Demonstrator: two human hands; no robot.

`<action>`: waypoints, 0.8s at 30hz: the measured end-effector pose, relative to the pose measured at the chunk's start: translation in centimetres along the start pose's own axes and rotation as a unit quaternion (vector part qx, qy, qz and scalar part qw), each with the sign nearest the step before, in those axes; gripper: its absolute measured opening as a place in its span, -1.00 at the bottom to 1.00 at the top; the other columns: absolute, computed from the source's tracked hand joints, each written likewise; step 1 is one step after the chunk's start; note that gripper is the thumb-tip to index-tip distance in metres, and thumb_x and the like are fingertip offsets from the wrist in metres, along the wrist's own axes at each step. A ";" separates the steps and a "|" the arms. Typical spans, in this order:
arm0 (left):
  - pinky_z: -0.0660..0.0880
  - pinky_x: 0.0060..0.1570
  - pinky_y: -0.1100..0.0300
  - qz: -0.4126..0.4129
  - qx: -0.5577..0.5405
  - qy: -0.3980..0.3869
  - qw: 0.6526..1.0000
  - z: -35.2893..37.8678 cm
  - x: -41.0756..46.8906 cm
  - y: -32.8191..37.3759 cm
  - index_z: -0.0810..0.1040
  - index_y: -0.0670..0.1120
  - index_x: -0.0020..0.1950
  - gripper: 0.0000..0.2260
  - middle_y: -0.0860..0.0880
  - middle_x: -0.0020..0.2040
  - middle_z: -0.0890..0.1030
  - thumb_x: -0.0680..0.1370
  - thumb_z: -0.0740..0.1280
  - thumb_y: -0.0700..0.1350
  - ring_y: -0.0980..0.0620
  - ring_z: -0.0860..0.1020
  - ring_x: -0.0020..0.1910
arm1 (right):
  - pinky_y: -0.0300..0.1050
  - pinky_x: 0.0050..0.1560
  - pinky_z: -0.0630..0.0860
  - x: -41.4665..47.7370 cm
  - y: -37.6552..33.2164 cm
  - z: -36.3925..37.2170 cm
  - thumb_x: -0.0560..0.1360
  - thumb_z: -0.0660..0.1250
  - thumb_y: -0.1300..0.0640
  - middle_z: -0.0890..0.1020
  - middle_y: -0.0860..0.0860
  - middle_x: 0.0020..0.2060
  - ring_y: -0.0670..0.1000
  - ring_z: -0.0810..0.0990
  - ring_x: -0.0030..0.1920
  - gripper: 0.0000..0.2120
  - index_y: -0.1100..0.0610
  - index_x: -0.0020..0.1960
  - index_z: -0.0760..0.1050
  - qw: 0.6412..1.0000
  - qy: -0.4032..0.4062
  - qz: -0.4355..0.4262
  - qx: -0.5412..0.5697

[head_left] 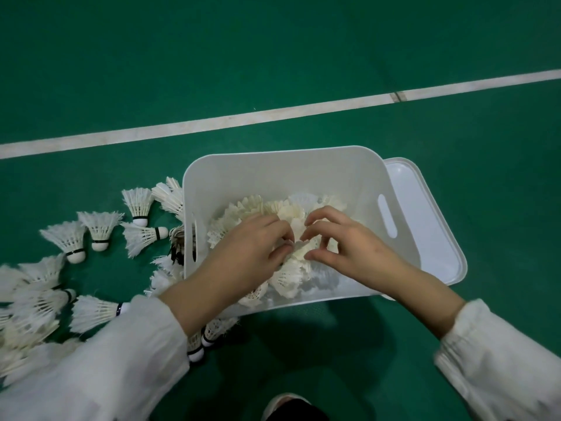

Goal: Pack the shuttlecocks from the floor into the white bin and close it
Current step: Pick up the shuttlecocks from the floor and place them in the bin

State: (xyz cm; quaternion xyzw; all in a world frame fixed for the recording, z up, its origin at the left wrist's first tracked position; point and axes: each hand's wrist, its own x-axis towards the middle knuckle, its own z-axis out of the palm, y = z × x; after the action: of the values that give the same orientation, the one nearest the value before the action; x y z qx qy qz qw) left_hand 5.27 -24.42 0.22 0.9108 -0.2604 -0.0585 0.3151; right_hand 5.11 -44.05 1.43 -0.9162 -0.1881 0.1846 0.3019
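while both hands are down in the white bin [282,171], left hand [252,247] and right hand [349,241] pinch shuttlecocks in bin [291,214] with curled fingers, likely nesting them to save room. loose shuttlecocks [100,227] lie on floor left; lid [431,226] waits beside bin, right.

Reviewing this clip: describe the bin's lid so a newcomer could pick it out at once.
Find the white bin on the green floor. The lid lies flat on the floor against the bin's right side, partly tucked beneath it. Unlike the bin, it is a shallow, empty tray with a low raised rim.
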 end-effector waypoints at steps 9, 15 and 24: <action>0.43 0.04 0.29 0.003 0.030 -0.113 0.993 -5.0 0.6 -0.6 0.45 0.05 0.19 -0.77 0.18 0.12 0.43 0.55 0.20 0.00 0.20 0.48 -0.04 | -0.08 -0.12 0.49 -0.8 0.9 -0.7 0.53 0.27 0.01 0.58 -0.06 -0.12 0.01 0.55 -0.13 -0.84 0.09 -0.10 0.51 0.982 -0.066 0.076 -0.163; 0.38 -0.21 0.35 0.068 0.209 -0.164 0.962 -9.9 -2.1 -4.2 0.48 0.08 0.06 -0.68 0.15 -0.06 0.53 0.55 -0.03 0.10 0.17 0.48 -0.13 | -0.17 -0.26 0.34 1.1 1.4 3.0 0.47 0.29 0.12 0.48 -0.02 -0.22 0.03 0.45 -0.17 -0.90 0.05 -0.20 0.40 0.950 -0.193 0.155 -0.191; 0.47 -0.12 0.22 -0.017 0.184 -0.193 0.964 -10.7 -9.2 -7.4 0.46 0.08 0.09 -0.64 0.16 -0.02 0.50 0.55 -0.07 0.16 0.18 0.46 -0.11 | -0.18 -0.16 0.39 3.0 -2.4 2.4 0.52 0.29 0.00 0.61 0.06 -0.01 -0.01 0.49 -0.14 -0.73 0.16 0.09 0.54 0.932 -0.265 0.179 -0.170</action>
State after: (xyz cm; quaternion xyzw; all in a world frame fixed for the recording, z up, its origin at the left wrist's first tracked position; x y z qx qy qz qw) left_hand 3.53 -9.00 3.68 0.9290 -0.3066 -0.1895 0.0845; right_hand 6.04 -39.78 0.45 -0.8898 -0.1225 0.4375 0.0430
